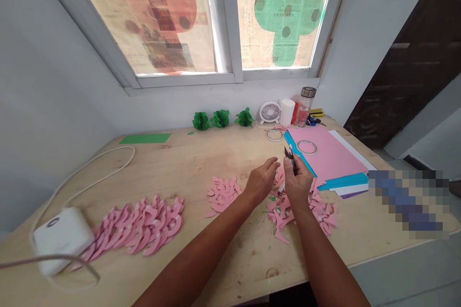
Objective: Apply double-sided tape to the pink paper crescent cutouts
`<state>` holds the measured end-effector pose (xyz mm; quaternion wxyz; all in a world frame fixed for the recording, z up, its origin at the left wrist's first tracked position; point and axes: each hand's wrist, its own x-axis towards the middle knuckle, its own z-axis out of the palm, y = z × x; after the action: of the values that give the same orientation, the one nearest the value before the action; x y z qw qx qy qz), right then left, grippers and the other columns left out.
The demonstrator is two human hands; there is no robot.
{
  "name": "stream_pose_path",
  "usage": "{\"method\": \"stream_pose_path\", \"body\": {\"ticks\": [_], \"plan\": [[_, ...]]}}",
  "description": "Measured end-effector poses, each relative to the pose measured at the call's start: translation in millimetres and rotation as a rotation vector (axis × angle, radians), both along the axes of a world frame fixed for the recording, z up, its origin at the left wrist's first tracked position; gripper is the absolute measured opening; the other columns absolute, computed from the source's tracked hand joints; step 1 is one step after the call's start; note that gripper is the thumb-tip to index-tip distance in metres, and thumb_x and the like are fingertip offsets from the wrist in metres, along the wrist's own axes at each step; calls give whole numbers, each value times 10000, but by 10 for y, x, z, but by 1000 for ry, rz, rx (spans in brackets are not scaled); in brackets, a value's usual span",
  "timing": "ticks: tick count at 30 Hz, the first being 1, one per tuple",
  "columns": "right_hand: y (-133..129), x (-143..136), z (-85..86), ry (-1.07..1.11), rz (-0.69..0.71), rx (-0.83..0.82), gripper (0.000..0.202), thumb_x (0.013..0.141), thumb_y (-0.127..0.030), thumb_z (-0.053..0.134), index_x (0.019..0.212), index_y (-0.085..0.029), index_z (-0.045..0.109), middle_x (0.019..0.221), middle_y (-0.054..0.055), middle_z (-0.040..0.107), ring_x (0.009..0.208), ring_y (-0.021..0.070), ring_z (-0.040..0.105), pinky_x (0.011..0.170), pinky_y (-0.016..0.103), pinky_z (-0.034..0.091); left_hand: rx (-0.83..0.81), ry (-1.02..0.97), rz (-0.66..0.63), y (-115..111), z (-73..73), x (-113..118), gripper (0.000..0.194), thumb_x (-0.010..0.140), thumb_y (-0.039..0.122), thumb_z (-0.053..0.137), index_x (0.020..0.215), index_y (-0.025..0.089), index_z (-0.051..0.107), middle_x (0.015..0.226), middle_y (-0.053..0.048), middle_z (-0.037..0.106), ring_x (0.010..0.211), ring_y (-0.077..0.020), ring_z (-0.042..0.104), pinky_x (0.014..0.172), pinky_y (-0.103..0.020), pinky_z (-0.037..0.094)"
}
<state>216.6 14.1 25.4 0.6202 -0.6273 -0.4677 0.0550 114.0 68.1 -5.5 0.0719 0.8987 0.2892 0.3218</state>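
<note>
My right hand (298, 180) is wrapped round a small dark tool (291, 159), whose pointed dark tip sticks up past the fingers; it looks like scissors or a cutter. Close to its left, my left hand (262, 181) has its fingers bent together near the tips, and whatever they may hold is too small to make out. Under and around both hands lies a loose heap of pink paper scraps (326, 213). A smaller pile of pink pieces (223, 192) sits left of my left hand. Farther left, overlapping curved pink strips (144, 225) are spread in a long group.
Pink sheets (327, 153) with blue and white ones lie at the right, a tape ring (307, 147) on top. Along the wall stand green paper flowers (220, 118), a fan (270, 112) and a bottle (304, 107). A white box (63, 237) with a cable sits left.
</note>
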Motion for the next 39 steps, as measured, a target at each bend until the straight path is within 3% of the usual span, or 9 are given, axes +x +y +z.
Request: {"method": "stream_pose_path", "body": {"ticks": [7,13,19,24,39], "plan": [[14,-5,-26,34,7,34,397,806,-431,476,998,-125,642,868,79,655,750,175,566,708,283,447,84,151,-90,-76,-93,91,352,838,144,403,1190,147,416,1128,-134,562,783,-185,618,605,-279,502],[2,-16,-23,48,7,36,415,799,-435,488,1016,-116,640,838,70,655,725,164,559,698,279,448,82,210,-202,-84,-105,118,257,806,146,454,1055,119,508,957,-119,606,753,-196,600,624,-308,493],[5,-17,-16,68,5,23,422,793,-453,486,970,-107,651,784,59,640,700,158,546,673,269,441,111,196,-181,-80,-83,89,142,810,144,456,904,151,562,876,-72,620,715,-173,582,607,-270,457],[4,-38,-8,59,14,34,418,790,-447,491,960,-102,655,761,57,635,702,161,546,671,271,440,112,170,-170,-103,-154,93,93,801,124,460,801,139,552,744,-67,603,685,-173,576,609,-278,458],[23,-47,-29,61,34,43,415,789,-438,495,961,-94,652,794,64,643,712,158,552,664,266,441,25,64,-156,-112,-299,92,98,778,122,463,751,149,554,718,-67,601,700,-170,579,636,-278,456]]}}
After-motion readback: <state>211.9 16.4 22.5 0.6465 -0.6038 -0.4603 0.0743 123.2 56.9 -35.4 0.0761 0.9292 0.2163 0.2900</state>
